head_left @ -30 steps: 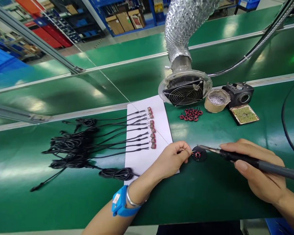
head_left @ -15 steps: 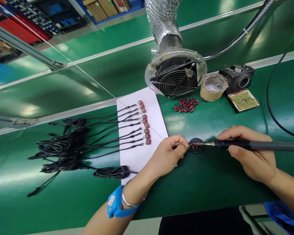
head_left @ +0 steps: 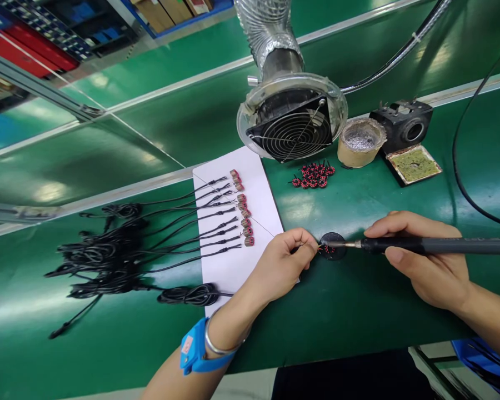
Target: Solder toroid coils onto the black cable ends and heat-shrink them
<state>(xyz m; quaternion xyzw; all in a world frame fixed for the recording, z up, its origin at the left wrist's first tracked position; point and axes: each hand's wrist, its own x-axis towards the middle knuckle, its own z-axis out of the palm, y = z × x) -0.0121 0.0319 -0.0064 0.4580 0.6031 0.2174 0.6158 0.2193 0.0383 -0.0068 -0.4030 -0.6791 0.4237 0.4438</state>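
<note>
My left hand [head_left: 281, 269] is closed in a pinch on the end of a black cable [head_left: 187, 294], whose coil lies behind my forearm. Thin coloured wire ends [head_left: 320, 248] stick out past the fingertips. They meet a small red-and-black wound ring part [head_left: 329, 250] lying on a round black disc [head_left: 337, 254]. In my right hand [head_left: 431, 266] is a soldering iron [head_left: 400, 245], held level and pointing left. Its metal tip [head_left: 344, 244] is over the ring part; whether it touches the wires I cannot tell. A blue wrist strap [head_left: 198, 347] circles my left wrist.
Several cables [head_left: 104, 250] reach onto a white sheet [head_left: 220, 266] beside small red-and-tan parts [head_left: 245, 223]. More red-and-black rings [head_left: 314, 175] lie beneath a fume extractor fan [head_left: 294, 136]. Behind are a round tub [head_left: 360, 144], an iron stand [head_left: 408, 128] and a yellowish sponge [head_left: 414, 164].
The iron's tip has moved slightly left, further over the ring part. Both hands otherwise keep their grip, and the whole view has shifted a little.
</note>
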